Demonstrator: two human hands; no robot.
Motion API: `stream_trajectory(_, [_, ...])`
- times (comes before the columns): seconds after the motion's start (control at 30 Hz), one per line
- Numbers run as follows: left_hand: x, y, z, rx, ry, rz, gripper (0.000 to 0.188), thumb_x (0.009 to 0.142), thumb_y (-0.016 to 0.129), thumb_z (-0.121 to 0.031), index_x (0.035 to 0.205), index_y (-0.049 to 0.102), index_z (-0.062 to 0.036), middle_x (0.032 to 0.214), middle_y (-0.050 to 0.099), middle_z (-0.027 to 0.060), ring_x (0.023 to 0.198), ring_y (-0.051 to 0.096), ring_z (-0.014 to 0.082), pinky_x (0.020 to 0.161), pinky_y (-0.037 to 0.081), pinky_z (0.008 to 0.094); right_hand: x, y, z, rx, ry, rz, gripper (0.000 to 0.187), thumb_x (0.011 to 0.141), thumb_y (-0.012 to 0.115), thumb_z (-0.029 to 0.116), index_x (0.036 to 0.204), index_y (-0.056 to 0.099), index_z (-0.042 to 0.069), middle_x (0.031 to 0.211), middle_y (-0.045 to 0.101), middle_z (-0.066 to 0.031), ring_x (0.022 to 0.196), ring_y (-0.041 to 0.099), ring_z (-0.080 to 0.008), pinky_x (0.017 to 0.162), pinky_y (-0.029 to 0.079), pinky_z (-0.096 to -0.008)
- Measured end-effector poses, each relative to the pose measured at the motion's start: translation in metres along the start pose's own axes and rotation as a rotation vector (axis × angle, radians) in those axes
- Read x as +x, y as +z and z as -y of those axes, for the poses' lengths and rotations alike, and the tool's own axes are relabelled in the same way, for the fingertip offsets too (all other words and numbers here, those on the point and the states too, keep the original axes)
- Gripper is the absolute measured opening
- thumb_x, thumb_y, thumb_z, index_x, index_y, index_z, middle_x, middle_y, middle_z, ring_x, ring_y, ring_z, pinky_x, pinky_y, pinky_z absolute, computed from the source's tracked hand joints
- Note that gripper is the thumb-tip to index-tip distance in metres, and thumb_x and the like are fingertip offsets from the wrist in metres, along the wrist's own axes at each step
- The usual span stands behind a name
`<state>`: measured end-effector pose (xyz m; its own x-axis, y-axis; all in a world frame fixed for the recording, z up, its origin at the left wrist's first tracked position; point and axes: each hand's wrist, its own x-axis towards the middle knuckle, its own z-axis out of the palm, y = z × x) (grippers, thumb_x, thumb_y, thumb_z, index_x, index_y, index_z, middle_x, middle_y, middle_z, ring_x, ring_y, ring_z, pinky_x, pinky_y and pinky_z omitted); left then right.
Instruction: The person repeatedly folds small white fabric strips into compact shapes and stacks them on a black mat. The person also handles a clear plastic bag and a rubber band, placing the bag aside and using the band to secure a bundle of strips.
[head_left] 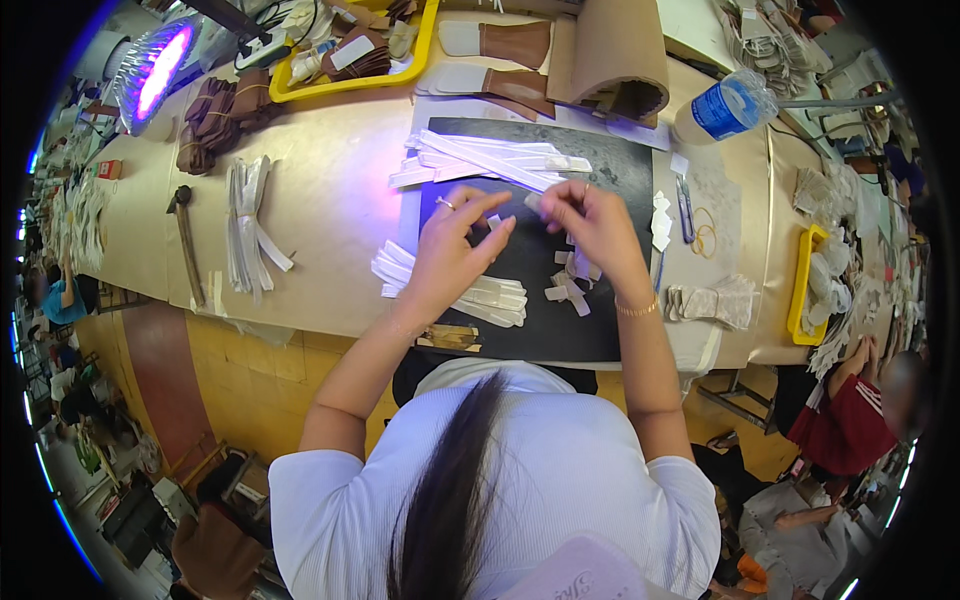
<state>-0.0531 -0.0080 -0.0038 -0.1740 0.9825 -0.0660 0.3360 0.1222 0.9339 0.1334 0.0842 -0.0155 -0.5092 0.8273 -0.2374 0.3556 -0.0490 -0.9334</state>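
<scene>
My left hand (pixel 458 245) hovers over the black mat (pixel 590 335), thumb and index finger apart, with no held thing visible. A small white piece shows by its fingertips; I cannot tell whether it touches them. My right hand (pixel 597 225) pinches a small pale tab (pixel 533 202) between thumb and fingers. Beyond my hands lies a pile of long white strips (pixel 490 158). Another bundle of white strips (pixel 490 300) lies nearer, partly under my left wrist. Small white tabs (pixel 568 285) are scattered on the mat below my right hand.
At left are a hammer (pixel 188 245), a strip bundle (pixel 245 225), brown pieces (pixel 212 125) and a lit lamp (pixel 165 70). A yellow basket (pixel 425 50) and a cardboard roll (pixel 625 60) stand behind. To the right are a bottle (pixel 722 110), a cutter (pixel 685 208) and rubber bands (pixel 705 235).
</scene>
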Motion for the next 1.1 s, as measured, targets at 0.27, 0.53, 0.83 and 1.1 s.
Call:
stream_trajectory(0.27, [0.044,0.001,0.047,0.625,0.682,0.04,0.024,0.084,0.071,-0.009,0.107,0.069,-0.0047,0.122,0.062,0.0118,0.119,0.057,0.0309,0.1,0.045,0.0436,0.052,-0.014,-0.004,-0.305,0.036,0.072,0.017,0.087,0.072,0.016,0.09,0.074,0.0,0.073,0.073,-0.009,0.062,0.069,-0.0137,0.062,0.053,-0.0282])
stream_trajectory(0.53, [0.048,0.002,0.05,0.666,0.703,0.071,0.026,0.082,0.07,-0.008,0.108,0.066,-0.0041,0.121,0.061,0.0116,0.119,0.056,0.0303,0.099,0.045,0.0433,0.066,-0.012,-0.005,-0.373,0.117,0.111,0.019,0.086,0.071,0.02,0.081,0.074,0.002,0.065,0.07,-0.0079,0.057,0.069,-0.0143,0.056,0.052,-0.0294])
stream_trajectory(0.83, [0.051,0.008,0.046,0.76,0.693,0.099,0.044,0.077,0.07,-0.007,0.12,0.064,-0.0049,0.116,0.059,0.0113,0.115,0.055,0.0294,0.096,0.044,0.0424,0.071,-0.013,0.004,-0.522,0.113,0.17,0.023,0.085,0.075,0.023,0.08,0.07,0.002,0.068,0.07,-0.006,0.057,0.067,-0.0141,0.053,0.051,-0.0294])
stream_trajectory(1.1, [0.055,0.01,0.041,0.861,0.68,0.12,0.039,0.077,0.071,-0.007,0.116,0.067,-0.0065,0.112,0.06,0.0107,0.114,0.055,0.029,0.097,0.043,0.042,0.044,-0.009,-0.009,-0.824,0.057,-0.241,0.045,0.07,0.086,0.038,0.092,0.059,0.009,0.097,0.063,-0.0077,0.097,0.062,-0.0284,0.086,0.042,-0.0526])
